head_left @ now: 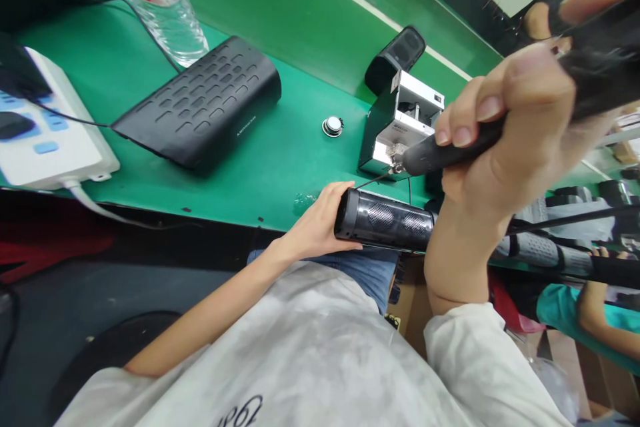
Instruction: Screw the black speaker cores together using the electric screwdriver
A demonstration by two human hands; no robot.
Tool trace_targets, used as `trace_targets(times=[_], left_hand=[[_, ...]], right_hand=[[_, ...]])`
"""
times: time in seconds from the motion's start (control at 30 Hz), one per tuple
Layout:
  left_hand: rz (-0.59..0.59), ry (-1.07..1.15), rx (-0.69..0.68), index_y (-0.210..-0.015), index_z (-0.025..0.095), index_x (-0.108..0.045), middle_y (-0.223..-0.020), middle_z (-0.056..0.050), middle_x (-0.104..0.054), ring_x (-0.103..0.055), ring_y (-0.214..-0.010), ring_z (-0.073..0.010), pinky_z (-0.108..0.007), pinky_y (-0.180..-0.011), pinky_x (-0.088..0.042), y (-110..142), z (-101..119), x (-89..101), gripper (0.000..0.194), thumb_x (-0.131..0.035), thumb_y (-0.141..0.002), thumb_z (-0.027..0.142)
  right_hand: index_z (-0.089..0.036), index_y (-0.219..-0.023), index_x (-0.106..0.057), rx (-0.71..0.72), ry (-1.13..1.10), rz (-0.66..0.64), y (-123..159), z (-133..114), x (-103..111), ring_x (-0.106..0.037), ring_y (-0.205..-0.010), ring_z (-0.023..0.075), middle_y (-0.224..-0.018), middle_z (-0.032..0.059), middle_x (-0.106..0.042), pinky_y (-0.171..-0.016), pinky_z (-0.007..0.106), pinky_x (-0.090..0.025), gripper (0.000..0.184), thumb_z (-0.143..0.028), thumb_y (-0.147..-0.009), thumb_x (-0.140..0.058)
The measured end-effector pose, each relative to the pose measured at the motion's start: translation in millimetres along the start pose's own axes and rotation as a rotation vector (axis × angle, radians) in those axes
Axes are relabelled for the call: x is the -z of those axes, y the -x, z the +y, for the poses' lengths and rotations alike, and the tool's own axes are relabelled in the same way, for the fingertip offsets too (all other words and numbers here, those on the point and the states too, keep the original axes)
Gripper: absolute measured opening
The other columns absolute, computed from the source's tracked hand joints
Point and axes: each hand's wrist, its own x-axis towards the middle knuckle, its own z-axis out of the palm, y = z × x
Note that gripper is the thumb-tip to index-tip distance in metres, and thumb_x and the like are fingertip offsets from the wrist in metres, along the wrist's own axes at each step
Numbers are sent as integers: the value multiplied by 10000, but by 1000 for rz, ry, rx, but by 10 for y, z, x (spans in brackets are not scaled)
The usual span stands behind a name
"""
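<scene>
Entered at centre frame, we record one black cylindrical speaker (pixel 383 220), with round mesh grilles along its side. Its long axis lies nearly level, running from the left hand toward the right forearm. The left hand (pixel 320 220) is the nearer hand and wraps the speaker's left end, its fingers closed firmly around the body. A thin wire (pixel 373 181) rises from that end, up and to the right, to the metal tip of a soldering iron (pixel 430 157); the tip is just above the speaker and close to the wire.

The right hand (pixel 505 127) is closed around the iron's thick black handle, fingers curled, with the tip pointing down and left. The tool's rear end blurs out at the upper right edge.

Also catalogued: a silver-and-black bench stand (pixel 400 123) just behind the tip; a small round speaker driver (pixel 333 125) on a green bench mat (pixel 270 167); a black perforated speaker casing (pixel 200 103) left of centre; a white power strip (pixel 50 120) at far left; a clear plastic water bottle (pixel 170 20) at upper left; and, at lower right, a co-worker's teal sleeve (pixel 565 310).
</scene>
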Motion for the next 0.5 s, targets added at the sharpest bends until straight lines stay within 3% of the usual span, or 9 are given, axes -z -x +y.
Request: trace_targets(times=[0.07,0.17,0.37,0.5], left_hand=[[-1,8,13,-1826,307,-267,-1755,-246,-494,-536,-1667,-499,-742,-1380,-500,-4,10,-1,1296,-1072,-846,570],[-6,29,52,-1815,322,-288,-1717,-227,-539,-577,-1618,-492,-735,-1351,-530,-8,20,-11,1291,-1095,-825,515],[12,52,59,-1814,328,-300,-1691,-223,-559,-593,-1597,-492,-746,-1333,-542,5,-4,-33,1316,-1115,-797,507],[13,72,57,-1817,313,-319,-1713,-230,-555,-581,-1617,-494,-746,-1345,-530,13,-2,-33,1291,-1106,-812,500]], right_hand=[[-243,-1172,-775,-11,27,-88,98,167,73,-316,-399,51,-659,-100,-386,-370,202,-319,174,-157,-1021,-791],[-289,-1254,-731,-119,62,-171,293,330,165,-391,-382,89,-640,-115,-456,-351,234,-379,303,-353,-1039,-934],[-300,-1161,-628,-170,122,-158,449,271,172,-318,-359,91,-615,-123,-414,-347,238,-314,296,-355,-1050,-897],[-321,-1150,-559,-178,217,-165,449,328,185,-258,-351,96,-625,-114,-437,-337,252,-271,369,-515,-1062,-860]])
